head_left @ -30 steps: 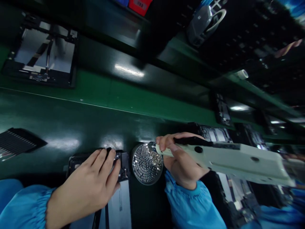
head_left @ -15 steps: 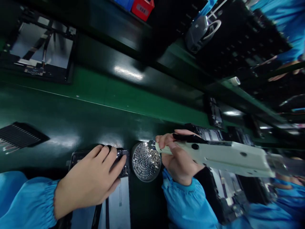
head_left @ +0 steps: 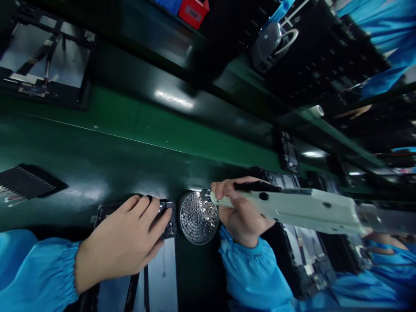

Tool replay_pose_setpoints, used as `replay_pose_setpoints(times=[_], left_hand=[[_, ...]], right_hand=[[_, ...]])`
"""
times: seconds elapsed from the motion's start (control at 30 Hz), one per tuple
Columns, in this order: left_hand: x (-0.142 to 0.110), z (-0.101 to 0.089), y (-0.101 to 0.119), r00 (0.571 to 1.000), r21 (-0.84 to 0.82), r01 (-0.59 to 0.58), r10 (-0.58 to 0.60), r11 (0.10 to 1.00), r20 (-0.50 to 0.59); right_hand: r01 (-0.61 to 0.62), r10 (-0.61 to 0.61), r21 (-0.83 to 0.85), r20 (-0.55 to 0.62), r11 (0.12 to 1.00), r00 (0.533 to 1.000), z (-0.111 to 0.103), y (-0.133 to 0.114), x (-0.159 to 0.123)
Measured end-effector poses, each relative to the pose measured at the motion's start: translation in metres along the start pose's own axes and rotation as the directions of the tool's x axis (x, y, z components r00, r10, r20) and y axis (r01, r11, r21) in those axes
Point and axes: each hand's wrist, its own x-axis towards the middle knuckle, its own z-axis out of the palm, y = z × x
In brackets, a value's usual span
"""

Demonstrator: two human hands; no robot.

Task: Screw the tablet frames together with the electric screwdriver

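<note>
My right hand [head_left: 242, 212] is wrapped around a pale green electric screwdriver [head_left: 302, 210], held nearly level. Its metal tip end [head_left: 205, 195] is over the upper right rim of a round screw holder [head_left: 199, 219] with many small shiny screws in it. Whether the tip touches a screw I cannot tell. My left hand [head_left: 125, 242] lies with fingers apart across the upper end of an opened tablet [head_left: 164, 268], covering part of its frame. Below the hand, the tablet's pale inner panel and a black strip show.
A stack of thin black parts with wires [head_left: 30, 182] lies at the left. Another opened tablet [head_left: 48, 56] sits beyond the green ledge [head_left: 130, 117]. More open tablets [head_left: 303, 247] lie at the right, near a co-worker's blue sleeve [head_left: 373, 290]. A red bin [head_left: 194, 13] stands at the back.
The far-left tablet has shifted left in view. The screwdriver and my right hand appear slightly left and higher, along with the screw holder. Both hands keep their positions on what they touch.
</note>
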Motion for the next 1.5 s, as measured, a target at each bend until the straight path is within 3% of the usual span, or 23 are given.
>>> replay_pose_setpoints(times=[0.3,0.47,0.63,0.77,1.1,1.5], left_hand=[[-0.001,0.0,0.0,1.0,0.04,-0.008,0.008,0.999,0.006],[-0.001,0.002,0.0,1.0,0.03,-0.011,0.011,0.999,-0.013],[0.002,-0.001,0.0,1.0,0.015,-0.021,0.021,1.0,0.014],[0.004,-0.003,0.0,0.999,0.014,-0.03,0.029,0.999,0.019],[0.006,-0.002,0.002,1.0,-0.015,-0.023,0.023,1.0,0.003],[0.007,-0.002,0.002,0.999,0.013,-0.037,0.037,0.999,-0.012]], right_hand=[[0.016,-0.016,0.016,-0.019,1.0,1.0,-0.001,0.003,-0.001],[0.021,-0.024,0.074,0.036,0.997,0.999,-0.001,-0.028,-0.003],[0.001,-0.011,0.053,0.184,0.999,0.983,0.023,-0.056,-0.017],[-0.051,0.043,0.018,0.286,0.999,0.957,0.038,-0.05,-0.025],[-0.124,0.116,0.01,0.277,0.992,0.954,0.041,-0.046,-0.024],[-0.065,0.056,0.018,0.307,0.998,0.95,0.043,-0.039,-0.026]])
